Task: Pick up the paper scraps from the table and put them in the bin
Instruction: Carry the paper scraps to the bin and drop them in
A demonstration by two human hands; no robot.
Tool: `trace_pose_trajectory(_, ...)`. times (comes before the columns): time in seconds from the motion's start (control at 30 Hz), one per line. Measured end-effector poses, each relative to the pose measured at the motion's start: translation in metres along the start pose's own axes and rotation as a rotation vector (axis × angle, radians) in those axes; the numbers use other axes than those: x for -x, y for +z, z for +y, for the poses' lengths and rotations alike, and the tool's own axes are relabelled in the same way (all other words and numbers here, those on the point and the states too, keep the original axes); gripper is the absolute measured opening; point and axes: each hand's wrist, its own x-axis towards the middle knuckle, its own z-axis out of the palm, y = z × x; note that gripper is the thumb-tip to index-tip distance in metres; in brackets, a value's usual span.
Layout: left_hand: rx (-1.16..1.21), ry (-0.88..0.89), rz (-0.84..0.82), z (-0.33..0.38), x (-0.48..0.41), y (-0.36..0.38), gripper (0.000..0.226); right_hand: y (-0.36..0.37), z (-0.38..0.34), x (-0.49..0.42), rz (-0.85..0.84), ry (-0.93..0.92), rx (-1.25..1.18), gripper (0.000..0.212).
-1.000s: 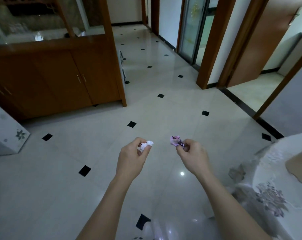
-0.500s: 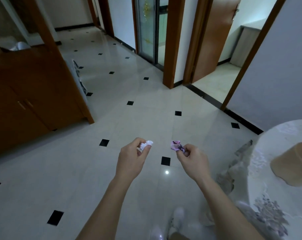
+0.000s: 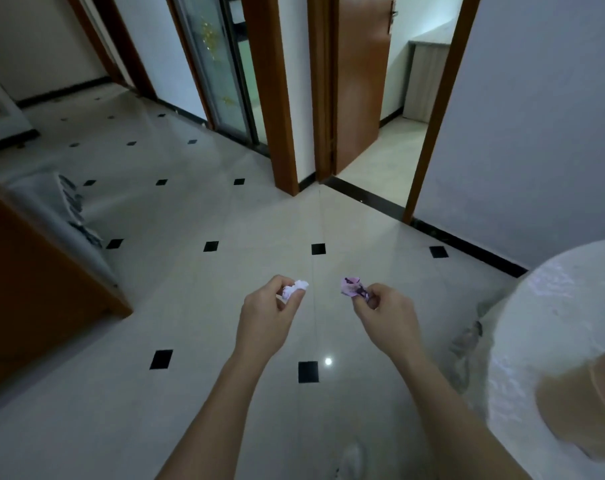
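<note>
Over glossy tiles (image 3: 190,306), crumpled white scrap (image 3: 299,286), purple scrap (image 3: 352,287)

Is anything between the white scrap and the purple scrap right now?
Nothing. In the head view, the gap between the white scrap and the purple scrap shows only pale floor below.

Open tiled floor (image 3: 224,209) ahead, wooden cabinet (image 3: 34,289) left, table (image 3: 553,323) right
</note>
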Motion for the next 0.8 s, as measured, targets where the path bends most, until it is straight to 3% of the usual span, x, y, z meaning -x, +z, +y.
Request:
trace_pose_trajectory(0.37, 0.023, 0.232, -0.210, 0.077, -0.149, 0.122, 0.017, -0.072, 0.054, -0.125, 0.228, 0.186, 0.074, 0.039)
trace_pose_trajectory(0.57, 0.085, 0.372, -0.437, 0.119, -0.194, 0.208, 0.018, -0.120, 0.097, -0.147, 0.393, 0.369, 0.071, 0.034)
trace_pose_trajectory(0.7, 0.128, 0.533, -0.613, 0.158, -0.216, 0.265, 0.015, -0.156, 0.118, -0.150, 0.598, 0.497, 0.072, 0.042)
trace_pose_trajectory(0.8, 0.141, 0.663, -0.745, 0.187, -0.224, 0.302, 0.011, -0.179, 0.128, -0.145, 0.717, 0.612, 0.063, 0.036)
